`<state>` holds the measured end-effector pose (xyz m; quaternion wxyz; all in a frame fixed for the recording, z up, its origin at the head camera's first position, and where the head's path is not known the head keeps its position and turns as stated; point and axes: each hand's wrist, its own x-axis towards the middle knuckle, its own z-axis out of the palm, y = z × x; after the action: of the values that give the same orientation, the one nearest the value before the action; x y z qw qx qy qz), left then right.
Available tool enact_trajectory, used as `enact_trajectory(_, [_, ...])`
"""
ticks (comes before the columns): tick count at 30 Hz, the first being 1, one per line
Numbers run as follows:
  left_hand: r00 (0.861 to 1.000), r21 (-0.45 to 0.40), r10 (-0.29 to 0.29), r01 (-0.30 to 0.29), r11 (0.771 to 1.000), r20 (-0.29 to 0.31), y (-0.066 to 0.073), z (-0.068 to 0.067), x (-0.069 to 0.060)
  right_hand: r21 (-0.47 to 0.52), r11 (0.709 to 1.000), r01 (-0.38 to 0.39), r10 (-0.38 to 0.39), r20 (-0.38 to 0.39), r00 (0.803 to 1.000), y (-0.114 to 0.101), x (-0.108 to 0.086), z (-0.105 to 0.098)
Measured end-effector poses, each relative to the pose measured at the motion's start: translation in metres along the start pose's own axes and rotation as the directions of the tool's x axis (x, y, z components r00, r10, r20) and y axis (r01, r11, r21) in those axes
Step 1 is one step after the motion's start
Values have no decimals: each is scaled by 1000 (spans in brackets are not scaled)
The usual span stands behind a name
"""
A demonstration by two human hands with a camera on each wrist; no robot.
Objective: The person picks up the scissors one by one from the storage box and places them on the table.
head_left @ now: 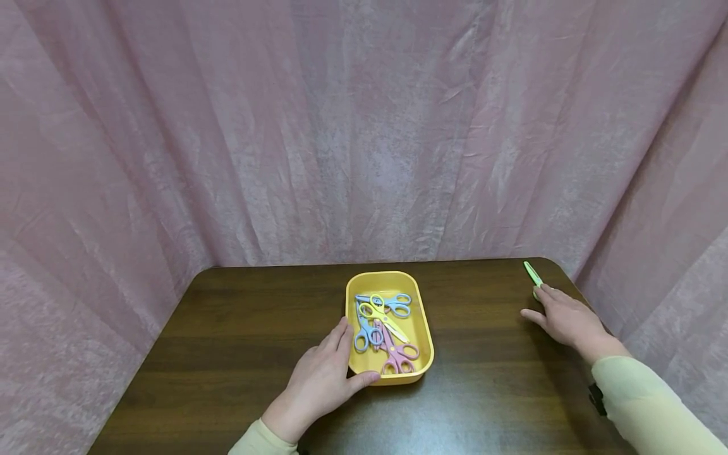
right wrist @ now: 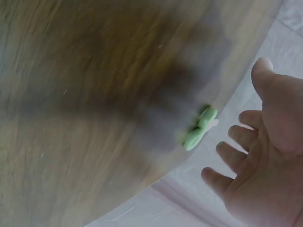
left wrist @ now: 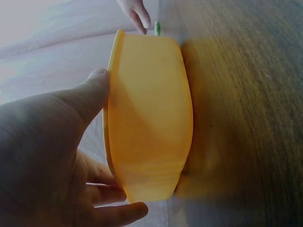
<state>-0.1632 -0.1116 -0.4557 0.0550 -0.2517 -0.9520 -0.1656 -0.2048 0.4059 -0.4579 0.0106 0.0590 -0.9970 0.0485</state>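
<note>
My left hand (head_left: 320,380) rests against the near left corner of a yellow tray (head_left: 391,381), fingers along its left side and thumb at the front rim. In the left wrist view the tray's outer wall (left wrist: 151,109) faces the camera. Inside the tray lie yellow scissors (head_left: 379,313), blue scissors (head_left: 393,303) and pink scissors (head_left: 392,351), partly overlapping. At the far right, my right hand (head_left: 569,321) reaches over green scissors (head_left: 532,273), its fingers hiding most of their handles. The right wrist view shows the green handles (right wrist: 204,124) on the tabletop, apart from my spread fingers.
The dark wooden table (head_left: 256,316) has rounded far corners; the green scissors lie close to the far right one. Pink curtains (head_left: 364,126) hang behind the table and at both sides.
</note>
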Motion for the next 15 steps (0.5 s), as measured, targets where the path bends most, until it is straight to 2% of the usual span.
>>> enact_trajectory(6, [1000,-2,-4,4,1000,-1,1,-2,-1,-9,1000,-9,9,-14,1000,-15,-2,-5])
enact_trajectory(15, [1000,-3,-4,4,1000,-1,1,-2,-1,-7,999,37,-37,-24,999,-42,-2,-10])
